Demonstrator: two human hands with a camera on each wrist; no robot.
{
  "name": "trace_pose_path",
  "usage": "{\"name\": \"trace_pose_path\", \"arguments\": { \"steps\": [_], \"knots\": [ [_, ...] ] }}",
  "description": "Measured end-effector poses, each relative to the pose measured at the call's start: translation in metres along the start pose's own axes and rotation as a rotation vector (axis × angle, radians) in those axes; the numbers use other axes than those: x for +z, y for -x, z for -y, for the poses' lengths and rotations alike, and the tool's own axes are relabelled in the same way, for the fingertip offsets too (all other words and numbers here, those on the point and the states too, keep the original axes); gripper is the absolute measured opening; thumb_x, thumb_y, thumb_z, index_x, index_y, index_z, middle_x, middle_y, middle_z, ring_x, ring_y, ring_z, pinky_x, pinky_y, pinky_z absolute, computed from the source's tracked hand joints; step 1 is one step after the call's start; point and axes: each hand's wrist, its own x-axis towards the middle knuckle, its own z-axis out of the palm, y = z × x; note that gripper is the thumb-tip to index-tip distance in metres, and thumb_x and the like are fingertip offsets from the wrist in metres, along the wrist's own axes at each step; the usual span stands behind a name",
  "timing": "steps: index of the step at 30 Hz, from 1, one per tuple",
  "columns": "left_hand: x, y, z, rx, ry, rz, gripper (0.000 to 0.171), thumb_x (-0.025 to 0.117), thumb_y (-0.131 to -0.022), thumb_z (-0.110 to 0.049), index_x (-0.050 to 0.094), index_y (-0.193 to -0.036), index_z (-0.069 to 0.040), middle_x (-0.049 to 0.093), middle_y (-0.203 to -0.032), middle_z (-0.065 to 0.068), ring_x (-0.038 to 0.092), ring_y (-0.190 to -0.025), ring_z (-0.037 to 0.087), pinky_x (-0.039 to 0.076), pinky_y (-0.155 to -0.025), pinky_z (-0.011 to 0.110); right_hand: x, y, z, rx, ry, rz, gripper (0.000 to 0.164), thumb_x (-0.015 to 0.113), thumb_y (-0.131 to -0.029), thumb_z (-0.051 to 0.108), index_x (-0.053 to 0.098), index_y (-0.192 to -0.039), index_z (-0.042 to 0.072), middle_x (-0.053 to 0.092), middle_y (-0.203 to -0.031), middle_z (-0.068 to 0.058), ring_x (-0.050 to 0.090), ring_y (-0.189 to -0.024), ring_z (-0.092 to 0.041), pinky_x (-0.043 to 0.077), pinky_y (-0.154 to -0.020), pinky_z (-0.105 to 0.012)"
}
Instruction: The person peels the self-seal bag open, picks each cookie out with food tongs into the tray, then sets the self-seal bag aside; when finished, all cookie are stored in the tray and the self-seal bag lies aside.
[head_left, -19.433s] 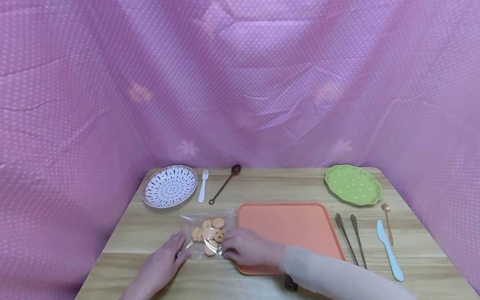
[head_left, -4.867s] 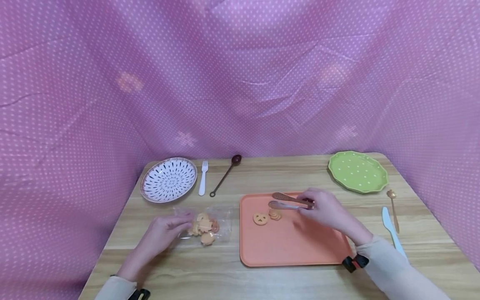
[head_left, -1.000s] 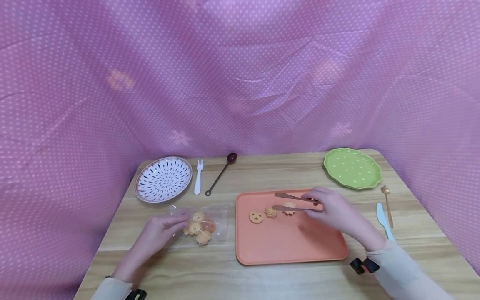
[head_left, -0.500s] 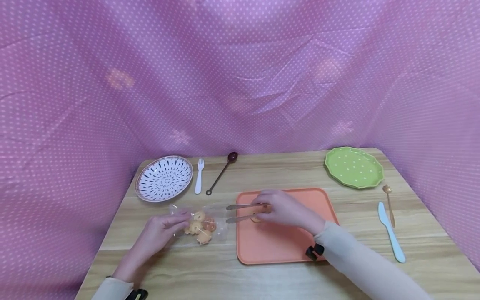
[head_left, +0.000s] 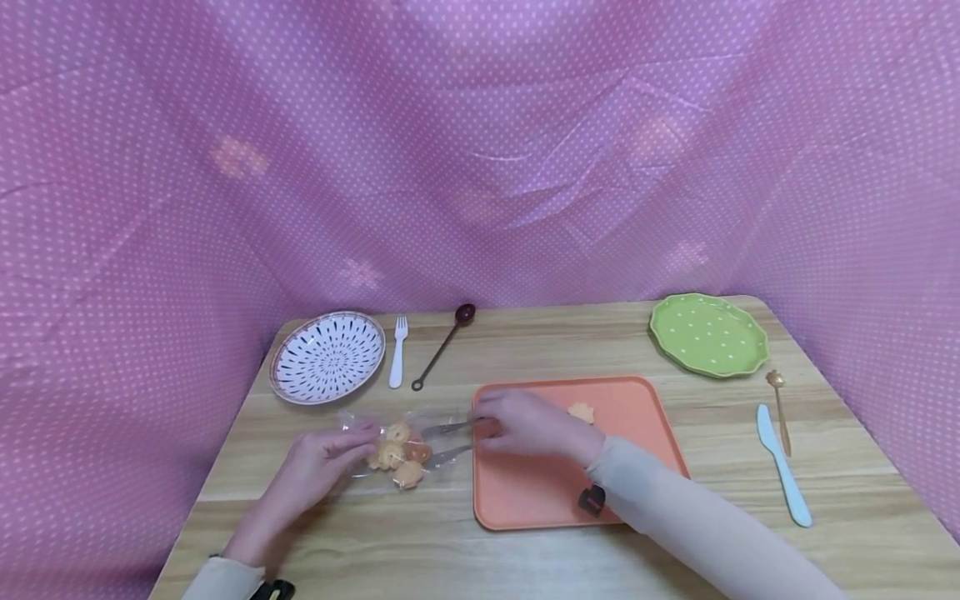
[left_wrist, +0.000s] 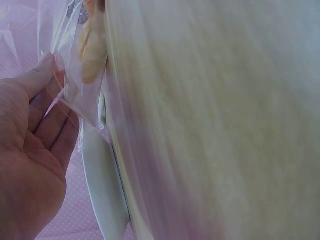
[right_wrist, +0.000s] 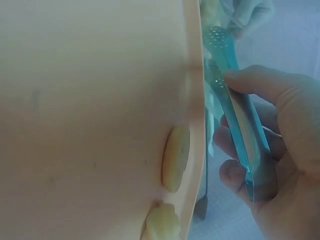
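Observation:
My left hand pinches the left edge of a clear plastic bag between thumb and fingers. Several cookies lie inside it. With my right hand I hold metal tongs, thumb on one arm and fingers round the other. The parted tips of the tongs reach over the bag's right side, close to a browner cookie. Beneath my right hand is an orange tray. One cookie shows on it in the head view, and a round cookie appears in the right wrist view.
At the back left are a patterned white plate, a white fork and a dark long-handled spoon. A green plate stands back right, with a gold spoon and pale blue knife nearer. Pink cloth surrounds the table.
My right hand has moved left with the tongs, from above the tray to the bag. A cookie now lies on the tray where the tongs were. My left hand stays at the bag.

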Motion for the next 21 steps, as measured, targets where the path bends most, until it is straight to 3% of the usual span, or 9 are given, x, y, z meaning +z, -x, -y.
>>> {"name": "trace_pose_path", "arguments": {
  "steps": [21],
  "knots": [
    [0.0, 0.0, 0.001, 0.014, -0.023, -0.009, 0.024, 0.08, -0.087, -0.028, 0.077, -0.111, -0.028, 0.072, -0.13, 0.0, 0.072, -0.118, 0.021, 0.053, -0.106, 0.047, 0.007, -0.013, 0.011, -0.025, 0.087, -0.034, 0.035, 0.071, -0.089, 0.031, 0.072, -0.122, 0.018, 0.071, -0.105, 0.004, 0.064, -0.09, -0.005, 0.06, -0.085, -0.023]
  ]
}}
